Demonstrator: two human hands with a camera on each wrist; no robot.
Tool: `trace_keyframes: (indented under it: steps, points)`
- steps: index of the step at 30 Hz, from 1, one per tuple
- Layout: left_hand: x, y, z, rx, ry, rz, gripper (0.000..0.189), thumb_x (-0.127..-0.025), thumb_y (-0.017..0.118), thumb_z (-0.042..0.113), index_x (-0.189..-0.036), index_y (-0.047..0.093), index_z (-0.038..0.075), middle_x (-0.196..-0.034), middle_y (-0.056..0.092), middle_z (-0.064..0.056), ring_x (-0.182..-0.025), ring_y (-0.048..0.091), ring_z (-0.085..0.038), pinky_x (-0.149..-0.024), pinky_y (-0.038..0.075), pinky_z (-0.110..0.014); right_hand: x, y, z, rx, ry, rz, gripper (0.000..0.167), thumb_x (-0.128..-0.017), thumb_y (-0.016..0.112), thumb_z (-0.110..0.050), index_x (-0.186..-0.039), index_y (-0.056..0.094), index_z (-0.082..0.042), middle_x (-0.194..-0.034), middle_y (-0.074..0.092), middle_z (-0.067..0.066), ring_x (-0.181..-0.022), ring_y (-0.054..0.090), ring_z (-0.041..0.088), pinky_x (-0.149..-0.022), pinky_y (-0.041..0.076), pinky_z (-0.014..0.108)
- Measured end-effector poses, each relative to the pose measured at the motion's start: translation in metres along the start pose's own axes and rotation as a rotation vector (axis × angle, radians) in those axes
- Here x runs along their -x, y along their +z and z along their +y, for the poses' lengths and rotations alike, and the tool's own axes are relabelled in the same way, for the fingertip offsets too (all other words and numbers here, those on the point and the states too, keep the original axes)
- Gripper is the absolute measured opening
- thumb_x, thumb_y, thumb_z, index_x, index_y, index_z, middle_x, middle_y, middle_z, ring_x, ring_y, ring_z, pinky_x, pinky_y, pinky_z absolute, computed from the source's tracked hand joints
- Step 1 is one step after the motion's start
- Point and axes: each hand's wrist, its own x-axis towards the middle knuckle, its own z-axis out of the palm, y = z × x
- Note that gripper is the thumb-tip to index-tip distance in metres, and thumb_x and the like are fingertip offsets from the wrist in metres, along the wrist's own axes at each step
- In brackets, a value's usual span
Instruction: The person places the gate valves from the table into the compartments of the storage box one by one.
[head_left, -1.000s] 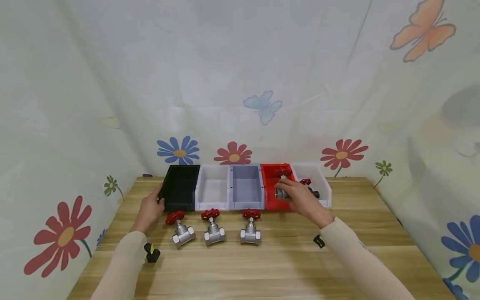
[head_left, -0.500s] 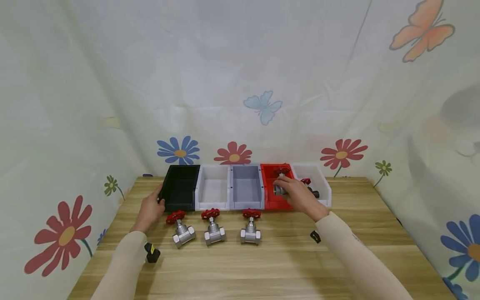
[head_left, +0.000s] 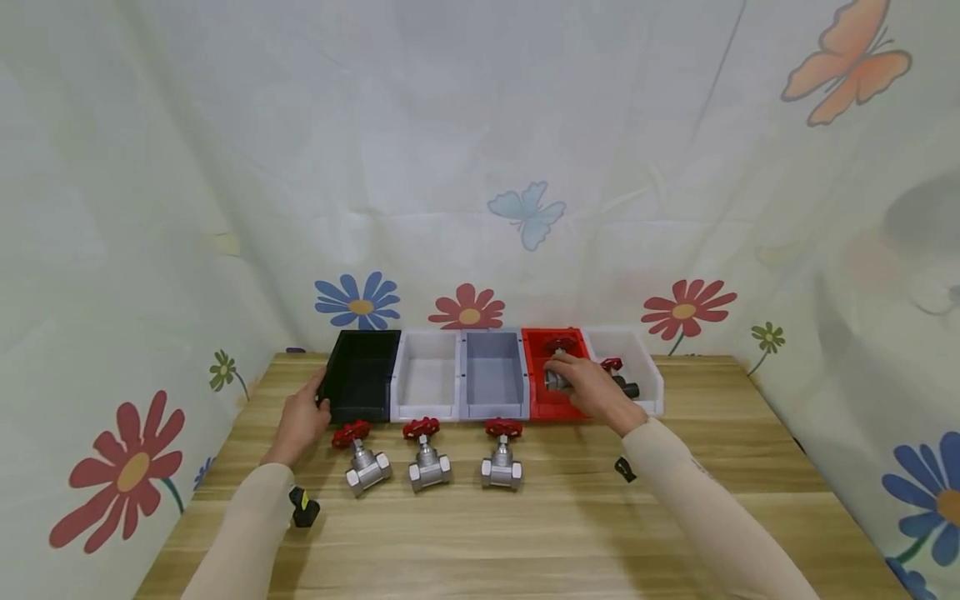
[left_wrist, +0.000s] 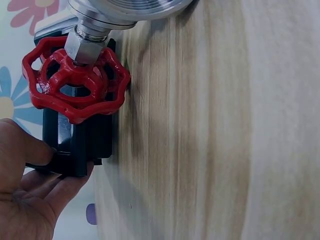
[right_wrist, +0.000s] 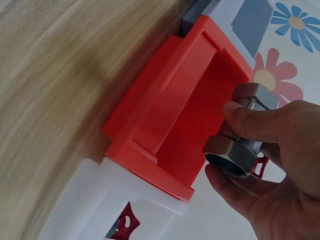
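A metal gate valve (right_wrist: pixel 235 145) with a red handwheel is gripped by my right hand (head_left: pixel 595 387), thumb over its body. It is at the red bin (head_left: pixel 551 407), its handwheel toward the bin's back. With thumb and fingers on either side of the wall, my left hand (head_left: pixel 302 418) holds the left edge of the black bin (head_left: pixel 360 414). Three more gate valves lie in front of the bins: a left one (head_left: pixel 367 470), a middle one (head_left: pixel 428 469) and a right one (head_left: pixel 501 469). In the left wrist view, a red handwheel (left_wrist: pixel 75 107) partly covers the black bin.
Between the black and red bins stand a white bin (head_left: pixel 425 411) and a grey bin (head_left: pixel 495 410). The far right white bin (head_left: pixel 654 398) holds a valve with a red wheel (head_left: pixel 612 363) and dark ends. A flowered cloth (head_left: pixel 420 150) hangs behind the wooden table (head_left: pixel 480 542).
My right hand has shifted slightly left with the valve over the red bin. The left hand stays on the black bin, and the three valves in front have not moved.
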Motion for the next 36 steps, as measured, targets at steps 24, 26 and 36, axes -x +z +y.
trace_keyframes:
  steps: [24,26,36]
  points:
    - [0.000,-0.002,0.003,-0.001,-0.025,-0.008,0.061,-0.091,0.050,0.000,-0.149,0.035,-0.003,-0.131,0.051,-0.040,-0.110,0.058,-0.053,-0.096,0.044,-0.062,-0.022,0.026,0.009,-0.004,0.062,-0.028,0.046,-0.083,0.069,0.002,-0.127,0.065,-0.012,-0.129,0.064,0.006,-0.119,0.060,0.025,-0.104,0.048,0.044]
    - [0.000,-0.001,0.002,-0.005,-0.024,-0.008,0.061,-0.090,0.050,0.000,-0.149,0.035,-0.003,-0.130,0.052,-0.041,-0.106,0.059,-0.052,-0.094,0.045,-0.061,-0.023,0.028,0.011,-0.014,0.083,-0.046,0.047,-0.083,0.068,0.003,-0.128,0.064,-0.011,-0.131,0.063,0.008,-0.121,0.059,0.027,-0.105,0.047,0.045]
    - [0.001,0.000,0.000,-0.012,-0.021,-0.001,0.061,-0.090,0.051,0.000,-0.149,0.035,-0.002,-0.130,0.052,-0.040,-0.102,0.060,-0.049,-0.092,0.046,-0.060,-0.026,0.035,0.014,-0.009,0.078,-0.072,0.049,-0.083,0.065,0.005,-0.130,0.063,-0.008,-0.135,0.061,0.010,-0.125,0.056,0.029,-0.108,0.044,0.046]
